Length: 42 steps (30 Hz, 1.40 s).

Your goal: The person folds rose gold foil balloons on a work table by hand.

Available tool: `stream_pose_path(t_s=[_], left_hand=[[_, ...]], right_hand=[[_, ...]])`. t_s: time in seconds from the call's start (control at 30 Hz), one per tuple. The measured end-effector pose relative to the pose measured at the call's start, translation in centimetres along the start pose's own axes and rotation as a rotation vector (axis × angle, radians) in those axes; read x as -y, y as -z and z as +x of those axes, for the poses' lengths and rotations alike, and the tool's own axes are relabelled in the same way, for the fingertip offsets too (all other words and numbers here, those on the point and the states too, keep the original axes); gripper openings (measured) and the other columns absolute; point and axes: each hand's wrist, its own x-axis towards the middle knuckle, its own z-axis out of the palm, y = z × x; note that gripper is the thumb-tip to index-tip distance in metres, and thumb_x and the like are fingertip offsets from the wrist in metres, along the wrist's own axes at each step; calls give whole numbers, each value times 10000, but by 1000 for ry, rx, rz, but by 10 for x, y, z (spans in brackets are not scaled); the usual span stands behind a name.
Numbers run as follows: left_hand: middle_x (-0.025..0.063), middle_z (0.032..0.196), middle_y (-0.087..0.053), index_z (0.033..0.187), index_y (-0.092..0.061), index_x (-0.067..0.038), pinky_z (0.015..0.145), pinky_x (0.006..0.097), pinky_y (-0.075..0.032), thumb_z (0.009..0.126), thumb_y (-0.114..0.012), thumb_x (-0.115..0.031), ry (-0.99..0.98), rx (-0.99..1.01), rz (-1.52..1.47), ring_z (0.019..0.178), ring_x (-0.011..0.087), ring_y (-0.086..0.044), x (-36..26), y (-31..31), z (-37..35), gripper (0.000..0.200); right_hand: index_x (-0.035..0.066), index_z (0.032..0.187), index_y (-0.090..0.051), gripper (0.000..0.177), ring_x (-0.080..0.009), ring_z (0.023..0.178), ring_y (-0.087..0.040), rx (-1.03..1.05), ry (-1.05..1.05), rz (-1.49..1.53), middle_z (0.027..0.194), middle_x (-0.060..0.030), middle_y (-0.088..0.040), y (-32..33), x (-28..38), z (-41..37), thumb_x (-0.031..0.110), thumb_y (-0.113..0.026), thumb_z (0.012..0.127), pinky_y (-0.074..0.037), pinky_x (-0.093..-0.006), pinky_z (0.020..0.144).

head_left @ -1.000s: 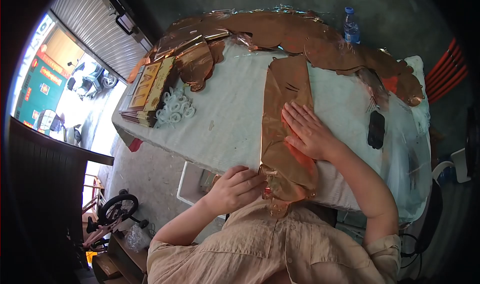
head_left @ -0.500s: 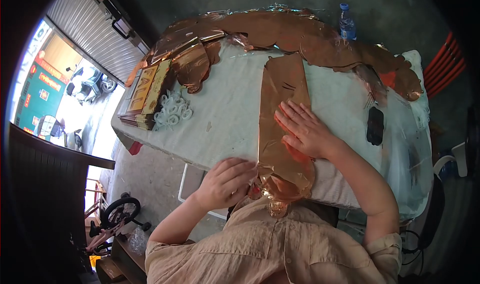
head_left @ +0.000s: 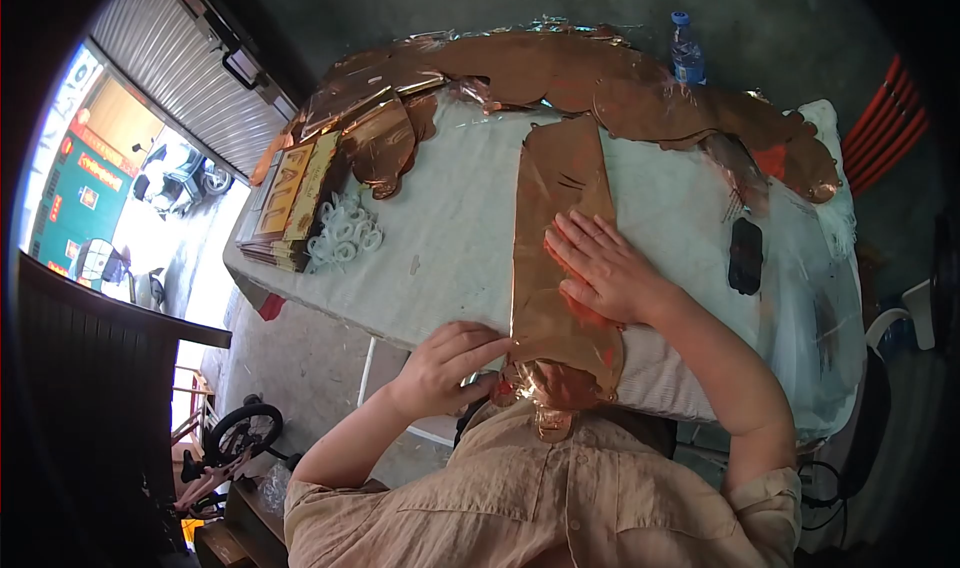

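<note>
A long copper-coloured foil piece (head_left: pixel 562 198) lies flat on the pale cloth-covered table, its crumpled lower end hanging over the near edge against the shirt. My right hand (head_left: pixel 598 266) rests flat on the middle of this foil, fingers spread and pointing up and left. At the foil's lower left edge is my left hand (head_left: pixel 450 368), its fingers bent and fingertips touching the edge; whether they pinch anything is too small to tell.
More copper foil pieces (head_left: pixel 560 63) spread along the far edge, beside a water bottle (head_left: pixel 687 53). Printed packets (head_left: pixel 290 198) and white rings (head_left: pixel 345 230) lie at the left. A black object (head_left: pixel 746 256) and clear plastic (head_left: pixel 805 298) are at the right.
The view has shifted slightly. My left hand's fingers have come a little closer to the foil's edge; my right hand stays flat on the foil.
</note>
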Motion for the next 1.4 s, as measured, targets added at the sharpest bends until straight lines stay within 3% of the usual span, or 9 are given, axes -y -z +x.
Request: stream_pose_path(t_s=[0.07, 0.4, 0.67, 0.97, 1.03, 1.13, 1.17, 1.23, 1.4], left_hand=[[118, 1190, -603, 1204, -601, -43, 978, 421, -442, 702, -722, -108, 5, -9, 199, 1112, 296, -572, -8, 5, 14, 520], [100, 1105, -610, 1121, -633, -52, 928, 419, -487, 689, -709, -99, -142, -5, 208, 1049, 280, -593, -7, -1, 24, 441], [82, 1133, -602, 1091, -642, -67, 919, 396, -496, 712, -635, -127, -410, 44, 571, 1047, 262, -595, 14, 18, 54, 383], [42, 1062, -655, 1061, -671, -72, 865, 350, -517, 702, -620, -97, -315, 125, 493, 1031, 221, -612, 41, 3, 78, 363], [44, 1068, -656, 1059, -674, -72, 855, 349, -521, 698, -623, -93, -326, 125, 475, 1028, 223, -615, 43, 3, 77, 365], [48, 1079, -657, 1062, -675, -69, 839, 350, -527, 692, -632, -85, -335, 118, 465, 1026, 228, -618, 43, 5, 79, 373], [51, 1084, -657, 1067, -674, -66, 834, 351, -529, 691, -637, -81, -332, 120, 465, 1026, 230, -618, 42, 5, 79, 379], [53, 1083, -657, 1060, -673, -61, 829, 350, -530, 688, -644, -76, -318, 121, 445, 1023, 232, -619, 42, 5, 79, 373], [61, 1079, -658, 1029, -669, -48, 817, 347, -535, 678, -666, -67, -295, 107, 410, 1007, 240, -623, 41, 3, 81, 352]], right_hand=[[110, 1493, -229, 642, -285, 1442, -157, -12, 7, -7, 1554, -136, -187, 0, -1, 1, 392, -423, 950, -107, -432, 1173], [62, 1493, -200, 687, -290, 1445, -146, 14, 16, 0, 1553, -154, -180, -2, 9, -9, 426, -412, 950, -89, -421, 1177], [54, 1490, -205, 697, -297, 1440, -164, -23, 11, -38, 1546, -158, -201, -6, 17, -18, 473, -368, 957, -93, -433, 1173], [46, 1491, -190, 662, -266, 1444, -165, -37, -25, 17, 1545, -144, -212, -7, 13, -18, 399, -396, 971, -97, -410, 1175], [39, 1489, -194, 644, -265, 1444, -165, -40, -40, 437, 1541, -150, -222, -6, 1, -17, 348, -419, 971, -96, -403, 1176], [29, 1480, -220, 625, -264, 1446, -159, -137, -59, 830, 1538, -155, -230, 6, -6, -27, 295, -452, 963, -91, -412, 1175], [29, 1480, -220, 625, -264, 1446, -159, -137, -67, 833, 1538, -155, -230, 15, -6, -33, 295, -452, 963, -91, -412, 1175], [34, 1470, -257, 602, -264, 1446, -161, -11, -79, 248, 1538, -149, -234, 31, -6, -47, 257, -475, 955, -86, -435, 1174], [25, 1460, -275, 593, -261, 1447, -161, 23, -120, 137, 1539, -138, -234, 18, 1, -62, 266, -470, 955, -73, -460, 1171]])
